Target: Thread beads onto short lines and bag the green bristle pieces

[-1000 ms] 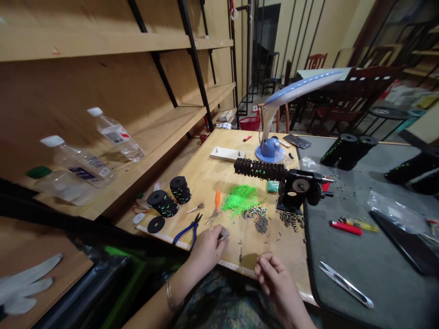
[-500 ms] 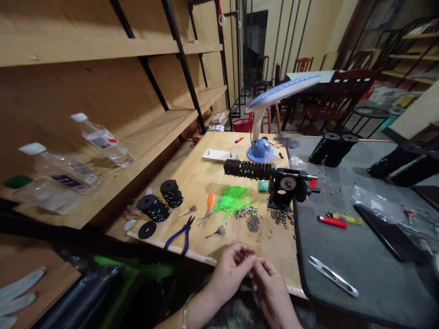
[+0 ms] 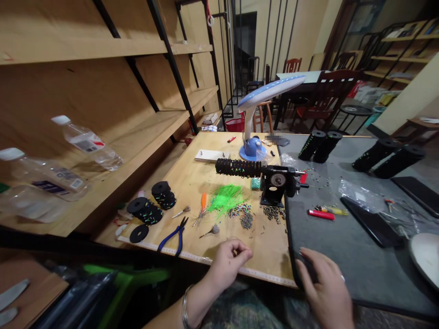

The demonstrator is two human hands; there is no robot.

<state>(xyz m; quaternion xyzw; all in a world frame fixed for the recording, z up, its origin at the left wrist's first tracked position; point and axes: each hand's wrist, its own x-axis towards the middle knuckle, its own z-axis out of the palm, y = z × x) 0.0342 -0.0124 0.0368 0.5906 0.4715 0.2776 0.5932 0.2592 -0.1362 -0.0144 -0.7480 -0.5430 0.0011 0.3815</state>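
My left hand point(image 3: 230, 261) is above the front edge of the wooden table, thumb and index finger pinched together. Whatever is between those fingertips is too small to make out. Over the front left of the grey mat, my right hand point(image 3: 325, 285) has its thumb and fingers apart, palm down. It covers the spot where the metal thread snips lay, and only small pale bits show at its edges. Near my left hand lie a small feathery tuft point(image 3: 213, 230), a pile of grey bits point(image 3: 246, 221) and blue-handled pliers point(image 3: 174, 236).
A black winding device point(image 3: 274, 183) with a wrapped roll stands mid-table, before a blue desk lamp point(image 3: 253, 148). Bright green strands point(image 3: 226, 197), an orange-handled tool point(image 3: 203, 201) and black spools point(image 3: 146, 210) lie left. Right are a red lighter point(image 3: 320, 214) and a white bowl point(image 3: 427, 258).
My hands have parted. The right has moved right onto the grey mat, over the snips; the left stays pinched near the table edge. The view has shifted slightly right.
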